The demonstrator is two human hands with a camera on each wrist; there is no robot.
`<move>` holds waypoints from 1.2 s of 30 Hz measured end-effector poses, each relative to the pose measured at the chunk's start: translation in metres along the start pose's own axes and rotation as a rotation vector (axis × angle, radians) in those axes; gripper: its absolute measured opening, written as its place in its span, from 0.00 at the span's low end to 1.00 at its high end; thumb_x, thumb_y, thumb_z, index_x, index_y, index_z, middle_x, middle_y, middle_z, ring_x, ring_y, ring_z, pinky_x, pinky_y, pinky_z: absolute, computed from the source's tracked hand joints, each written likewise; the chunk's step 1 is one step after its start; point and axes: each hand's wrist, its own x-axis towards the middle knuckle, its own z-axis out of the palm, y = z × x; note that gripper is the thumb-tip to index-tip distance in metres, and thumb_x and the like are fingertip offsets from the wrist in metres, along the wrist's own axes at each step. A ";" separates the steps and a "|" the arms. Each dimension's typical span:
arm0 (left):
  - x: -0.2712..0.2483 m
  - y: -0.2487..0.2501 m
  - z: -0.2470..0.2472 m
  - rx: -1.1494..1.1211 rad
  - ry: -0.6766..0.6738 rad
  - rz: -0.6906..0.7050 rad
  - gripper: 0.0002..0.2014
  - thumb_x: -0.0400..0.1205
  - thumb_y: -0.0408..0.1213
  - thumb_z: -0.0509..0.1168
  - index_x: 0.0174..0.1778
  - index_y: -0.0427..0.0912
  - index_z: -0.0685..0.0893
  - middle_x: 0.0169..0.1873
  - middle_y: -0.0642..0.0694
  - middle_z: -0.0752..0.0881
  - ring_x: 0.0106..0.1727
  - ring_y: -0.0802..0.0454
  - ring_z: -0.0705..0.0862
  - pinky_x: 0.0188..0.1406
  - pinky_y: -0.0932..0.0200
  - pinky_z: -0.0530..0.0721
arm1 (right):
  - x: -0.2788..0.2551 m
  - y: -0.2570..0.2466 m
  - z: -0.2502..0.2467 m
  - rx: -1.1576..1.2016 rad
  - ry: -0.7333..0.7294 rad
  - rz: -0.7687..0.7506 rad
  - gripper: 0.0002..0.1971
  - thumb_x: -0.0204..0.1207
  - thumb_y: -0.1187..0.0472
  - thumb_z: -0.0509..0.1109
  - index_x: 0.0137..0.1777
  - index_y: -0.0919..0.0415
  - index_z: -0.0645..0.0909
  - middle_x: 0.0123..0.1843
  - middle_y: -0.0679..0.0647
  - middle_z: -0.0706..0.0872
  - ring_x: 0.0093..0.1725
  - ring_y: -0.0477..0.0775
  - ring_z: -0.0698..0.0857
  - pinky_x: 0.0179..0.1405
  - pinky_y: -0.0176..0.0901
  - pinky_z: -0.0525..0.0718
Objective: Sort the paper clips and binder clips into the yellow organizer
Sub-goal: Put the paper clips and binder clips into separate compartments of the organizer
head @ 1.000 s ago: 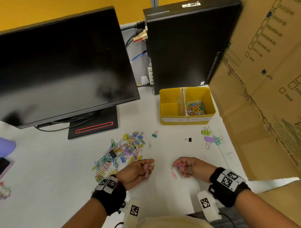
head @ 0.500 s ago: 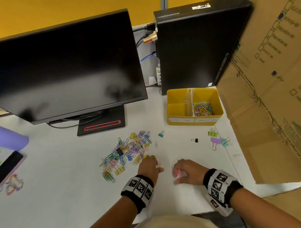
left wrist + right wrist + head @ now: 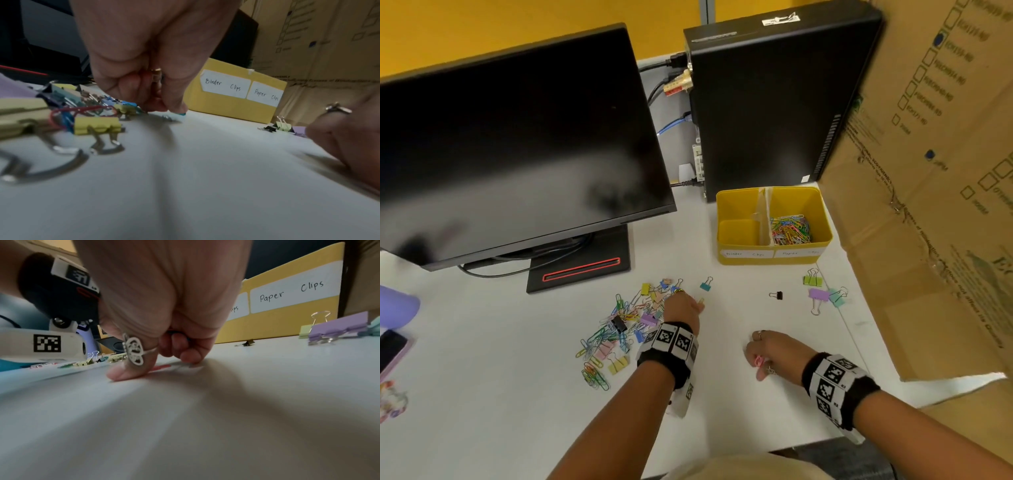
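Note:
The yellow organizer stands at the back right, its front labelled "Binder Clips" and "Paper Clips". Its right compartment holds coloured paper clips; the left one looks empty. A mixed pile of clips lies centre-left. My left hand reaches palm down to the pile's right edge, with curled fingers pinching at a small clip on the table. My right hand grips pink paper clips, and its thumb presses one against the table.
Loose binder clips lie ahead: teal, black, green, purple. A monitor and PC tower stand at the back. A cardboard box walls the right side. A phone lies far left.
My left hand turned palm down and moved forward from near my body to the pile's right edge. My right hand lowered onto the pink clip on the table.

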 end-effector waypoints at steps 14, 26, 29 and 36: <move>0.011 0.000 0.010 0.182 -0.003 0.004 0.14 0.82 0.35 0.63 0.58 0.29 0.81 0.59 0.35 0.86 0.63 0.42 0.83 0.63 0.53 0.82 | 0.000 0.013 -0.012 -0.108 0.069 -0.053 0.08 0.66 0.67 0.64 0.27 0.63 0.73 0.32 0.55 0.73 0.31 0.56 0.83 0.35 0.38 0.75; -0.002 0.009 0.006 0.083 -0.065 0.313 0.07 0.77 0.23 0.59 0.43 0.31 0.82 0.50 0.37 0.87 0.51 0.47 0.84 0.53 0.57 0.83 | -0.017 0.014 -0.017 0.034 0.058 0.020 0.17 0.75 0.75 0.51 0.37 0.48 0.62 0.42 0.48 0.75 0.38 0.43 0.70 0.35 0.31 0.67; -0.011 0.061 -0.006 -0.266 -0.189 0.433 0.11 0.76 0.23 0.62 0.32 0.43 0.80 0.39 0.46 0.84 0.39 0.60 0.80 0.45 0.61 0.78 | -0.015 0.011 -0.065 0.376 0.263 0.018 0.18 0.71 0.75 0.49 0.32 0.49 0.61 0.32 0.46 0.67 0.32 0.45 0.66 0.31 0.34 0.62; 0.009 0.197 -0.013 -0.387 -0.338 0.385 0.07 0.83 0.31 0.60 0.45 0.39 0.83 0.39 0.45 0.81 0.44 0.50 0.81 0.39 0.61 0.76 | 0.029 0.016 -0.179 0.698 0.693 0.141 0.08 0.80 0.69 0.58 0.48 0.58 0.76 0.45 0.57 0.80 0.41 0.52 0.78 0.43 0.49 0.83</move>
